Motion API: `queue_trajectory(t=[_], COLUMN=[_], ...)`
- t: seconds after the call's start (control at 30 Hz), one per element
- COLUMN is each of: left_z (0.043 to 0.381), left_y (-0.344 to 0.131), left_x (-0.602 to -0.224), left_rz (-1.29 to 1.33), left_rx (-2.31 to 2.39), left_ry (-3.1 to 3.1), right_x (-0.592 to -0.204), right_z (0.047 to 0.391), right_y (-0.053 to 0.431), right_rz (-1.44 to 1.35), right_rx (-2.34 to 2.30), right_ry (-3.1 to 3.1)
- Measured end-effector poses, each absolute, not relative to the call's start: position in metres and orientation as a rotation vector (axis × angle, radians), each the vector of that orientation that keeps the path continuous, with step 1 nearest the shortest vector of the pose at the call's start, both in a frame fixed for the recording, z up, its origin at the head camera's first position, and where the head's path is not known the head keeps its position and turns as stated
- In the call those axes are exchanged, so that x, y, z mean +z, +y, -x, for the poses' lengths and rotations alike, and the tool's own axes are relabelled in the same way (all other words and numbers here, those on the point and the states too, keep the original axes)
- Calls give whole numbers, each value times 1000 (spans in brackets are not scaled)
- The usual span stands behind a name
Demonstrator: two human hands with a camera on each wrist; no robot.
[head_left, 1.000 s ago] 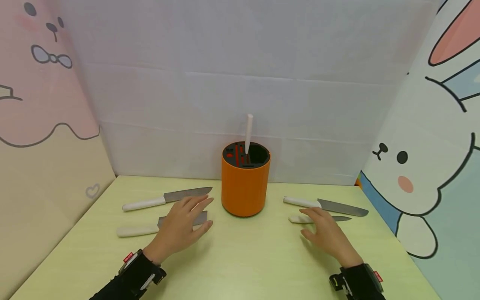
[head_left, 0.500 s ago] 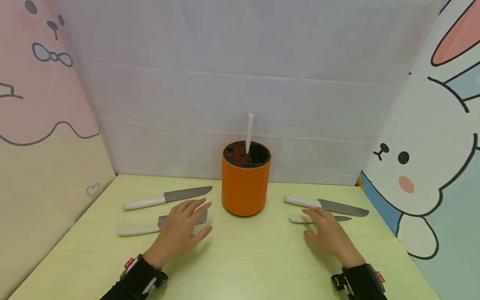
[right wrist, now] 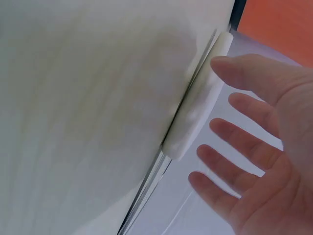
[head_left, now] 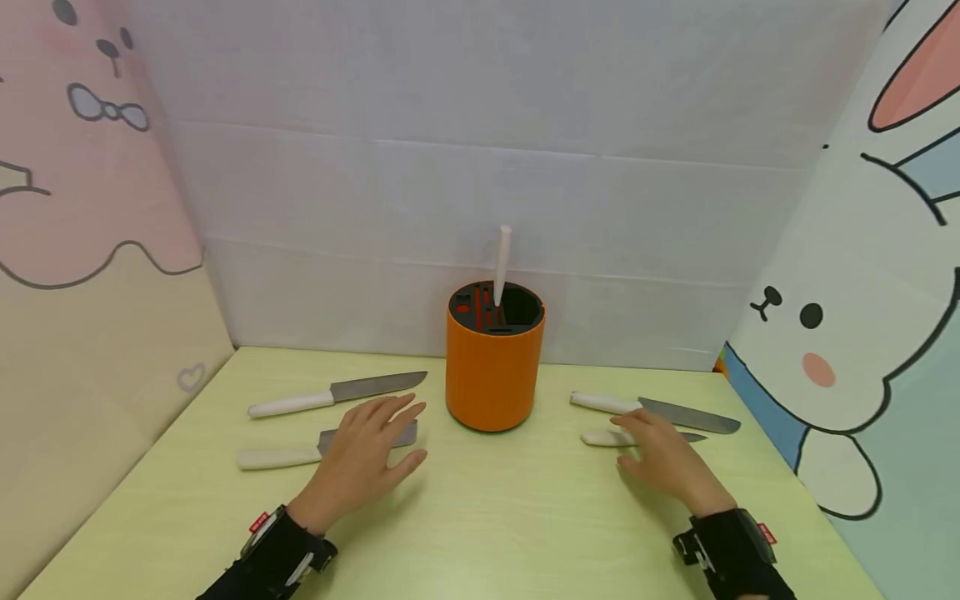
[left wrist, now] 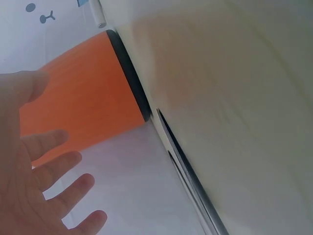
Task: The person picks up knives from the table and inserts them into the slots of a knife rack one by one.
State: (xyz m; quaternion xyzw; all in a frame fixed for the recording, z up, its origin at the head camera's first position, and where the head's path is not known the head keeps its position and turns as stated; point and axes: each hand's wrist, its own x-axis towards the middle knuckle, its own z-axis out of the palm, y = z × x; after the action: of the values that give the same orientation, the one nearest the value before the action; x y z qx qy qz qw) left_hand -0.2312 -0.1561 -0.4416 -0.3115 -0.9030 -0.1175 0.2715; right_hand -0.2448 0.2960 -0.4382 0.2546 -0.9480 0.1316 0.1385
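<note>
My left hand point(head_left: 360, 462) hovers with spread fingers over a white-handled cleaver point(head_left: 277, 459), partly hiding its blade. Beyond it lies a longer white-handled kitchen knife point(head_left: 291, 406). On the right side, a small paring knife point(head_left: 603, 438) lies under my right hand point(head_left: 667, 458), which covers the middle of it. In the right wrist view, the fingers are loosely extended beside a white handle point(right wrist: 198, 98), with nothing gripped. Behind the paring knife is another kitchen knife point(head_left: 690, 415). Both right-hand knives have handles pointing left, toward the centre.
An orange round knife block point(head_left: 491, 383) with a black slotted top stands at the back centre. One white handle point(head_left: 502, 267) sticks up from it. A white sheet point(head_left: 337, 192) hangs behind the pale table point(head_left: 495, 517), with cartoon-printed panels on both sides.
My right hand has shifted slightly to the right and forward over the paring knife, its thumb drawn a little nearer the fingers. My left hand stays almost still, and the knives have not moved.
</note>
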Motion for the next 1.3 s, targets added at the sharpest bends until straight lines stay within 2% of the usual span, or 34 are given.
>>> queue_trajectory(t=[0.77,1.3], left_z=[227,229], left_y=[-154,-154], left_x=[-438,-439], left_rz=[830,837], left_rx=[-306,-306], left_ry=[-2477,-2464], right_x=[-442,-442], right_z=[277,277], right_y=[301,304], right_rz=[-931,-947], right_rx=[399,381], right_ry=[-2846,-2808])
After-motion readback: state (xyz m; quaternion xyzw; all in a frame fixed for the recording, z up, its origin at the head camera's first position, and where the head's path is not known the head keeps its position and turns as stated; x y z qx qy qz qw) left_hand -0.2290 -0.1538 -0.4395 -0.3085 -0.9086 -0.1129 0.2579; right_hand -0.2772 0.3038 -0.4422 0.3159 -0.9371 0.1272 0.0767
